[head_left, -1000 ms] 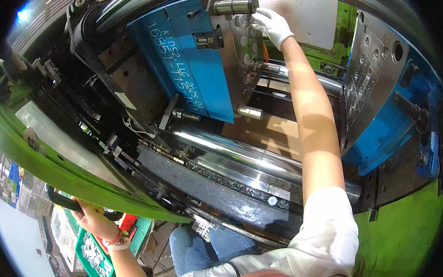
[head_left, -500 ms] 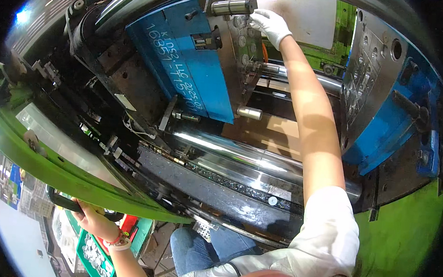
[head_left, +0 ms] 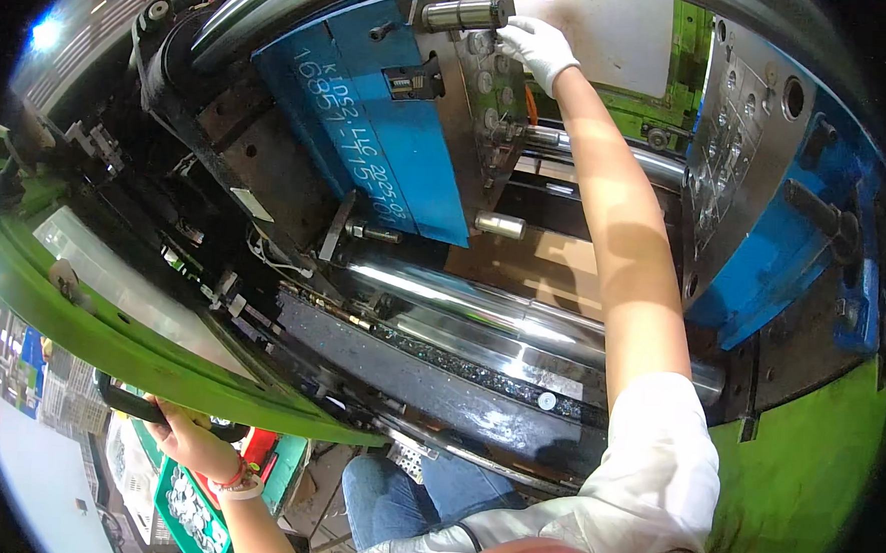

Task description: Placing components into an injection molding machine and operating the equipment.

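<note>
My right hand (head_left: 538, 51), in a white glove, reaches far between the two mould halves. Its bent fingertips are drawn together at the left half's steel face (head_left: 459, 107), beside several small round pieces (head_left: 485, 81). What the fingertips grip, if anything, is too small to make out. This mould half has a blue side plate (head_left: 370, 133) with white handwriting, and a thick steel guide pin (head_left: 462, 15) stands out just left of the glove. At the lower left, my bare left hand (head_left: 194, 444) is wrapped round the black handle (head_left: 131, 400) of a green machine door (head_left: 168, 362).
Across the gap at right stands the other mould half (head_left: 736, 142), with cavities in its face. Polished tie bars (head_left: 462, 303) run below my right arm. A small white disc (head_left: 548, 401) lies on the machine ledge. Beneath the door, a green tray (head_left: 175, 508) holds many pale pieces.
My right hand has shifted very slightly left along the mould face. My left hand keeps its hold on the door handle.
</note>
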Demonstrator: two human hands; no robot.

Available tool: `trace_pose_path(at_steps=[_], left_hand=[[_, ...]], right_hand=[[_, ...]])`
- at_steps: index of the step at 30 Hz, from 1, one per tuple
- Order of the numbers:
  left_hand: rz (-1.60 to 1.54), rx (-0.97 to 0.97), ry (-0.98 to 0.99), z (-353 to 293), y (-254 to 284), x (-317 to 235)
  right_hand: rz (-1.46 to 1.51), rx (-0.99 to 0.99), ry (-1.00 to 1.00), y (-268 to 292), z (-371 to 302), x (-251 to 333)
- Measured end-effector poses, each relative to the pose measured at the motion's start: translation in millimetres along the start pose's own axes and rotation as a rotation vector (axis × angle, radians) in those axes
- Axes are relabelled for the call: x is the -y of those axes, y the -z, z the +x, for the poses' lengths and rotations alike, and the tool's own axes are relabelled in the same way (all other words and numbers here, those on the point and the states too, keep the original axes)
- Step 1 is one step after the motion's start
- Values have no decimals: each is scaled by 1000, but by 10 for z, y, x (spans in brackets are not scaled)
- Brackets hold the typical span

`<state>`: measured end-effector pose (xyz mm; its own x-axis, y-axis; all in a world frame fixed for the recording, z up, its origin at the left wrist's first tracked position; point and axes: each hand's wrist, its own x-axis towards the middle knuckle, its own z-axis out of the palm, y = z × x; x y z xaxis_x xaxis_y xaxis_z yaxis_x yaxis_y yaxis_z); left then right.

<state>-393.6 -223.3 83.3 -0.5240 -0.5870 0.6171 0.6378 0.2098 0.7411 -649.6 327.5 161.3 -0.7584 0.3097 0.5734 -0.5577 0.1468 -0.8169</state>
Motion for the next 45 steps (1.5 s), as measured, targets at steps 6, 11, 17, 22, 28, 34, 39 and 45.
trace_pose_path(at_steps=[6, 11, 17, 22, 28, 34, 39, 45], left_hand=[[34, -8, -21, 5, 65, -10], [27, -110, -6, -33, -82, -79], [27, -11, -20, -8, 22, -8], [-5, 14, -7, 11, 31, -1], [34, -12, 1, 6, 49, 7], [30, 67, -11, 20, 100, -3], [16, -14, -2, 2, 17, -16], [21, 0, -25, -4, 85, 13]], right_hand=[[-97, -43, 29, -89, -37, 76], [-571, -216, 252, -123, -88, 62], [-571, -346, 271, -185, -36, -118], [-287, -400, 330, -256, -33, -230], [-339, -404, 364, -242, 5, -320], [-352, -273, 310, -167, 17, -247], [-267, -348, 365, -188, 44, -384], [-475, -272, 354, -229, -99, -121]])
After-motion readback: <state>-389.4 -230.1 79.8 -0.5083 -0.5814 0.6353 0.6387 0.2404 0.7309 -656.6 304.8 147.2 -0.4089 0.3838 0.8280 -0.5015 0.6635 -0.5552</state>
